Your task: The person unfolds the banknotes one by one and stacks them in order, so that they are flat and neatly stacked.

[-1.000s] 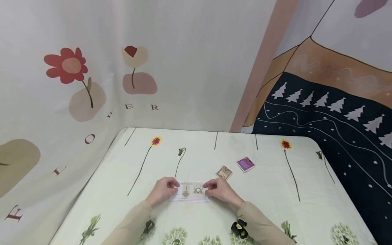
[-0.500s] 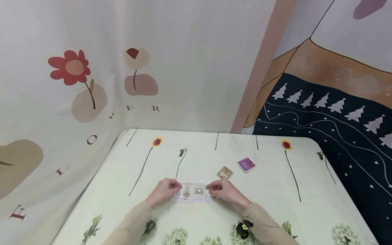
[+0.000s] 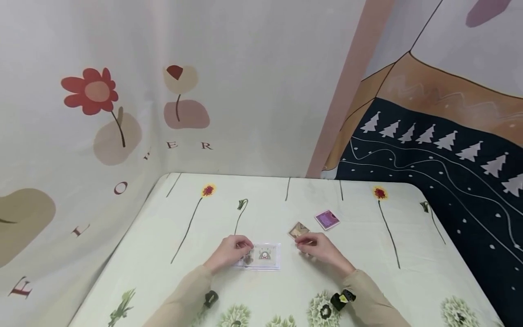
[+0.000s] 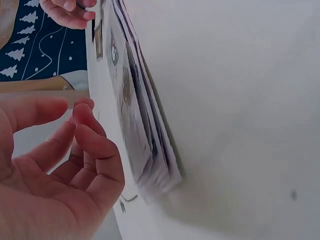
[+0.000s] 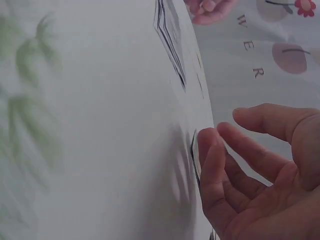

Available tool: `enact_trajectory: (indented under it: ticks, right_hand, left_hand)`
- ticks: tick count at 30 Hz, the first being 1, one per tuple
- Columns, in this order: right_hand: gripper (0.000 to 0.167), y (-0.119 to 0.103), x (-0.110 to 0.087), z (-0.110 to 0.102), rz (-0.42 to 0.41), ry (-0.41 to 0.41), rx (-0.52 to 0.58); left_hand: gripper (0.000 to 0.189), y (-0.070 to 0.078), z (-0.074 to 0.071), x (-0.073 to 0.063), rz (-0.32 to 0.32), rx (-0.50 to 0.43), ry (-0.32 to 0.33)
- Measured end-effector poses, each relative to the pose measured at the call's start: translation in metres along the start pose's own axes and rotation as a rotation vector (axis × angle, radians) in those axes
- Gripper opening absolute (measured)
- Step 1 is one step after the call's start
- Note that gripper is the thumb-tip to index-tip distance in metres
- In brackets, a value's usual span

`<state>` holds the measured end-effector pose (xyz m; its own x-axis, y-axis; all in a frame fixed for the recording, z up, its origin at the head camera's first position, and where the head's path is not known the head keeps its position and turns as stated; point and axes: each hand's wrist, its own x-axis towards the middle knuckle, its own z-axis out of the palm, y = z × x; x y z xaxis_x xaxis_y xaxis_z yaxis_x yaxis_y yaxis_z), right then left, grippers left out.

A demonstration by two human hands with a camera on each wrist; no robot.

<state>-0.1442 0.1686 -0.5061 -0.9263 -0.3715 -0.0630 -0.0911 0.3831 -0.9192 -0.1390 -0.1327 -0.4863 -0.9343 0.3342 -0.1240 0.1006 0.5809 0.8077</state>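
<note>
A thin white booklet of several layers, with a small grey figure printed on top, (image 3: 264, 258) lies flat on the table. My left hand (image 3: 229, 252) hovers over its left end in the head view. The left wrist view shows that hand (image 4: 65, 170) just apart from the booklet (image 4: 125, 107), fingers loosely bent and nothing between them. To the right, my right hand (image 3: 323, 250) is at the near edge of a small brown square card (image 3: 297, 228), partly covering it. In the right wrist view a gap shows between thumb and fingers of the right hand (image 5: 260, 185).
A purple square card (image 3: 328, 220) lies behind and right of the brown one. The white tablecloth (image 3: 355, 254) carries printed flowers. Printed curtains (image 3: 253, 91) hang behind the table and at its left side.
Both hands have let go of the booklet's ends. My right hand has moved right and away to the brown card; my left has lifted slightly inward over the booklet.
</note>
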Motion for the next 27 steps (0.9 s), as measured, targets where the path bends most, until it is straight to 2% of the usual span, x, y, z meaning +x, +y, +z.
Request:
enact_trajectory:
  ticks: [5,11,15,19,23,27]
  right_hand:
    - [0.027,0.006,-0.004,-0.019,-0.028,0.057,-0.012]
    - [0.025,0.01,-0.005,-0.037,0.026,0.163,-0.012]
    - [0.024,0.013,-0.004,-0.048,0.053,0.252,-0.072]
    - [0.023,0.02,-0.002,-0.059,0.063,0.325,-0.139]
    - [0.023,0.029,0.002,-0.069,0.063,0.367,-0.172]
    - [0.024,0.036,0.008,-0.078,0.077,0.396,-0.186]
  left_hand:
    - [0.01,0.003,0.006,0.005,0.011,-0.019,-0.011]
    - [0.011,0.01,0.019,0.015,0.038,-0.064,-0.03]
    - [0.01,0.017,0.029,0.024,0.061,-0.078,-0.03]
    - [0.01,0.027,0.038,0.031,0.055,-0.145,-0.044]
    - [0.011,0.034,0.047,0.036,0.059,-0.219,-0.06]
    - [0.011,0.04,0.056,0.041,0.075,-0.234,-0.067]
